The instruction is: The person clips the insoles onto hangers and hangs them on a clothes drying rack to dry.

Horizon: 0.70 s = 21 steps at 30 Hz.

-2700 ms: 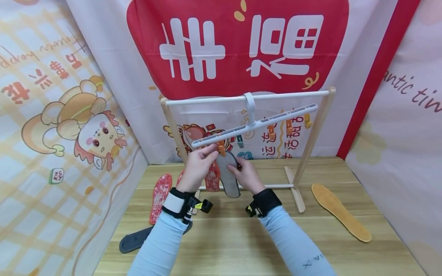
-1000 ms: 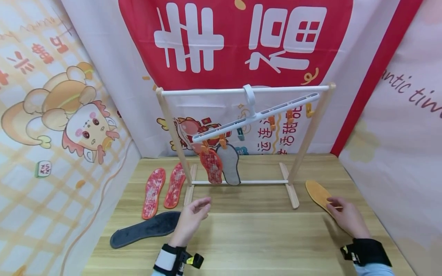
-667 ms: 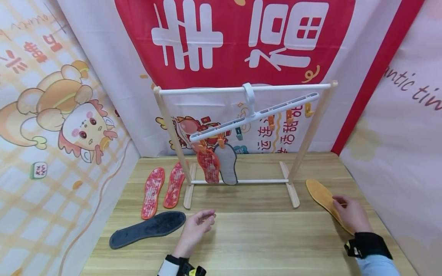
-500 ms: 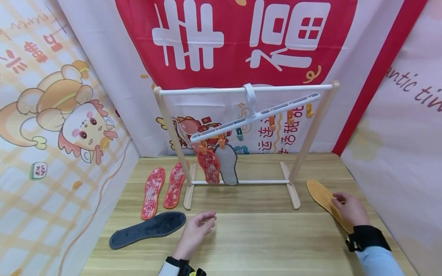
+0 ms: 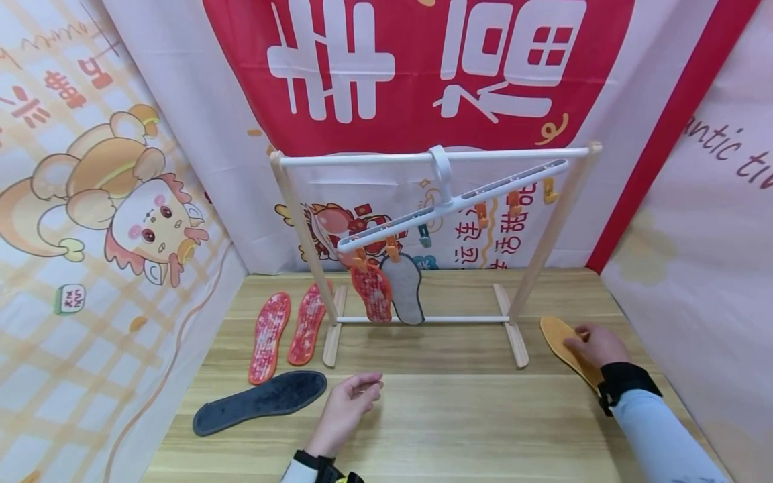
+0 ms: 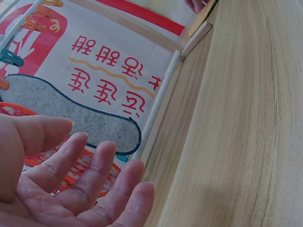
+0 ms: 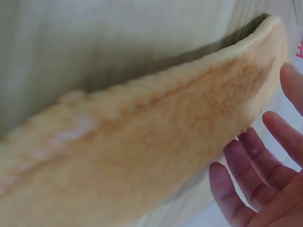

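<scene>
A tan fuzzy insole (image 5: 558, 337) lies at the right of the table. My right hand (image 5: 599, 345) is over its edge; in the right wrist view the fingers (image 7: 244, 170) reach along the insole's edge, with the thumb apart from them. My left hand (image 5: 347, 409) hovers above the table with loosely bent fingers and holds nothing, beside a dark grey insole (image 5: 260, 402). A red patterned insole (image 5: 372, 292) and a light grey insole (image 5: 403, 288) hang by orange clips (image 5: 392, 249) from a tilted white hanger (image 5: 459, 203).
The hanger hooks over the white top bar (image 5: 362, 159) of a wooden rack (image 5: 546, 241). More clips, one teal clip (image 5: 424, 235) among them, hang along it. Two red insoles (image 5: 269, 339) lie on the table's left side. Printed cloth (image 5: 417, 74) stands behind.
Both hands have left the hanging light grey insole, which now hangs from its clip. My left hand came down over the table; my right hand moved right and then slid farther up the tan insole.
</scene>
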Each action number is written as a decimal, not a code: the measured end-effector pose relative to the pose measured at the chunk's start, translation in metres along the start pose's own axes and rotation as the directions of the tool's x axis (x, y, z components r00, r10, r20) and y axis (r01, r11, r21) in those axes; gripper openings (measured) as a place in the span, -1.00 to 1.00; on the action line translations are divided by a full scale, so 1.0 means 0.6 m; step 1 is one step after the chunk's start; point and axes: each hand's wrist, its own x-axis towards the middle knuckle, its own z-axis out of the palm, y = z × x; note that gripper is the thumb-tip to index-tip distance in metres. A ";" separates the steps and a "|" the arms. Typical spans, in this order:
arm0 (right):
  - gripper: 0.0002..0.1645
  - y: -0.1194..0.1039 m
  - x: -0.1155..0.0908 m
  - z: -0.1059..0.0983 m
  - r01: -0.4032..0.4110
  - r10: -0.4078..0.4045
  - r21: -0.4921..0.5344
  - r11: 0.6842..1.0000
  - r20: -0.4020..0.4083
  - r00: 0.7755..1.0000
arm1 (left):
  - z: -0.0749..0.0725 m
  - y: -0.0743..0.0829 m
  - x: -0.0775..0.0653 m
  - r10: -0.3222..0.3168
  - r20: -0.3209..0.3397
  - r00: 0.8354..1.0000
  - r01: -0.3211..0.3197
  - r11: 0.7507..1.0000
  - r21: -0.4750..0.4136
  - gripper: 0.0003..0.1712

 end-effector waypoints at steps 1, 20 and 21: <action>-0.23 -0.001 0.003 -0.001 -0.003 0.003 -0.004 1.000 0.013 1.000 | 0.000 0.001 0.000 -0.002 0.001 1.000 0.002 1.000 0.000 -0.59; -0.05 -0.002 -0.013 -0.015 -0.067 0.056 0.133 0.989 0.081 0.995 | 0.027 0.075 0.025 0.101 0.038 0.994 -0.100 0.995 -0.013 -0.62; -0.05 -0.002 -0.016 -0.017 -0.080 0.068 0.149 0.986 0.089 0.994 | 0.028 0.082 0.027 0.117 0.043 0.992 -0.116 0.993 -0.021 -0.62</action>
